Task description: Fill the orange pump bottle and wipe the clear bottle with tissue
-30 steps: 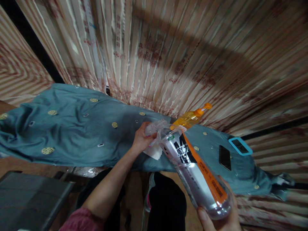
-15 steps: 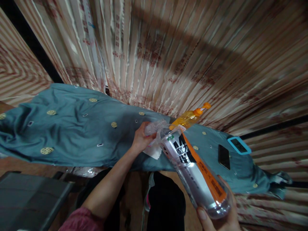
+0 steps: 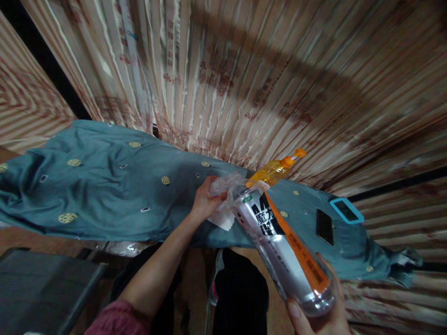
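Note:
A large clear plastic bottle (image 3: 279, 246) with a silver and orange label lies tilted across the view, its neck end toward the upper left. My right hand (image 3: 324, 311) is closed around its base, thumb on the near side. At the neck end, my left hand (image 3: 206, 200) grips a clear plastic piece (image 3: 221, 185), whose exact kind I cannot make out. That piece touches or overlaps the bottle's neck. Below my left fingers shows a white paper-like sheet (image 3: 223, 220), partly hidden. Behind the bottle lies a yellow pump bottle (image 3: 270, 172) with an orange top.
A teal patterned cloth (image 3: 104, 195) covers the long narrow surface. To the right lie a dark phone (image 3: 324, 227) and a blue-framed digital timer (image 3: 347, 211). Striped curtains (image 3: 244, 83) hang close behind. A grey stool-like seat (image 3: 45, 288) stands at lower left.

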`<state>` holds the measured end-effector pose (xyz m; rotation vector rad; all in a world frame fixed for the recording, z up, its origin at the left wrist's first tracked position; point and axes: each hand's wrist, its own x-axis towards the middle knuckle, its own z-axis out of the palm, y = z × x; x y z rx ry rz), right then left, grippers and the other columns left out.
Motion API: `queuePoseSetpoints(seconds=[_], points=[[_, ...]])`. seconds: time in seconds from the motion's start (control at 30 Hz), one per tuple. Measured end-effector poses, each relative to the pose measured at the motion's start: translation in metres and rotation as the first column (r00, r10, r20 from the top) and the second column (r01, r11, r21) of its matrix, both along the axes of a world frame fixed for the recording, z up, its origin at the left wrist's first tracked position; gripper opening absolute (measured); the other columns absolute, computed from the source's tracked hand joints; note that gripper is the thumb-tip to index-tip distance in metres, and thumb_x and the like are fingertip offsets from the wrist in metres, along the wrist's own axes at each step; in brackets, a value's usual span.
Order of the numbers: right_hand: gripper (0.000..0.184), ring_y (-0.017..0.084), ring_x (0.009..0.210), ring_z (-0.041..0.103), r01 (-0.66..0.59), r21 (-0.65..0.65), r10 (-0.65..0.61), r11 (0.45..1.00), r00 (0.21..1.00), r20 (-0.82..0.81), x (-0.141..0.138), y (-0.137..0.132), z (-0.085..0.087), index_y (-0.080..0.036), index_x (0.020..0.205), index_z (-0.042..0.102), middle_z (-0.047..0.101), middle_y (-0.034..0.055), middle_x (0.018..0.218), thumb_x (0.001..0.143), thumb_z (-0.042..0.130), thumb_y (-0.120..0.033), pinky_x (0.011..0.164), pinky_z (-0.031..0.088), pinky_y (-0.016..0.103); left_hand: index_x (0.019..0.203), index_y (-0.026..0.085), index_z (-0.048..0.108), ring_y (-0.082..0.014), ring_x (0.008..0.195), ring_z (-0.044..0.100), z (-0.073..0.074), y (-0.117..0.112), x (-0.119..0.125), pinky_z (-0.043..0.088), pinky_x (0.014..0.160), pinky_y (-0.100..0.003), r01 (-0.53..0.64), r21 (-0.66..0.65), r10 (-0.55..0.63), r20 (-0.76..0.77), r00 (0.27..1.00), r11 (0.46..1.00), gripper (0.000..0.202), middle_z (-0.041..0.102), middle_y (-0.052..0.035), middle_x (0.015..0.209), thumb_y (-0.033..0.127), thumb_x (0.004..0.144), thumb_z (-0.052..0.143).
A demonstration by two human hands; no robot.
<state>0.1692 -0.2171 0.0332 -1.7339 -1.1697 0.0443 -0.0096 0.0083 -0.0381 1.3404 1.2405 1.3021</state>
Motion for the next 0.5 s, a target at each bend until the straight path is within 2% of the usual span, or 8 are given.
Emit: queuePoseSetpoints(seconds=[0.13,0.27,0.5], points=[[0.093,0.041,0.129,0.056,-0.003,0.006,0.003,1.000,1.000,-0.003,0.0011,-0.0007,-0.0018,-0.012,0.151,0.048,0.062,0.0185,0.131,0.079,0.072,-0.066,0.110,0.041,0.059,0.109,0.019,0.064,-0.0224,0.088,0.071,0.0003,0.0001,-0.0002,0.057,0.082,-0.033,0.002,-0.010,-0.002,-0.015,1.000,1.000,0.048,0.075,-0.0064,0.102,0.037,0.068,0.081],[0.094,0.041,0.123,0.059,0.013,0.002,-0.013,1.000,0.999,-0.031,-0.0005,-0.0004,-0.0017,-0.012,0.152,0.047,0.062,0.0189,0.132,0.079,0.072,-0.066,0.108,0.042,0.059,0.109,0.018,0.064,-0.0229,0.088,0.071,0.0009,-0.0002,-0.0004,0.057,0.083,-0.034,-0.003,-0.009,0.003,-0.019,1.000,1.000,0.047,0.075,-0.0068,0.101,0.036,0.069,0.081],[0.100,0.045,0.128,0.055,0.020,0.030,-0.018,0.999,0.998,-0.053,-0.0019,0.0019,0.0014,-0.010,0.150,0.050,0.061,0.0205,0.132,0.074,0.076,-0.070,0.116,0.030,0.066,0.109,0.019,0.063,-0.0221,0.086,0.070,0.0004,-0.0001,0.0004,0.056,0.082,-0.033,-0.004,-0.009,0.004,0.001,1.000,1.000,0.048,0.074,-0.0061,0.099,0.039,0.069,0.080]])
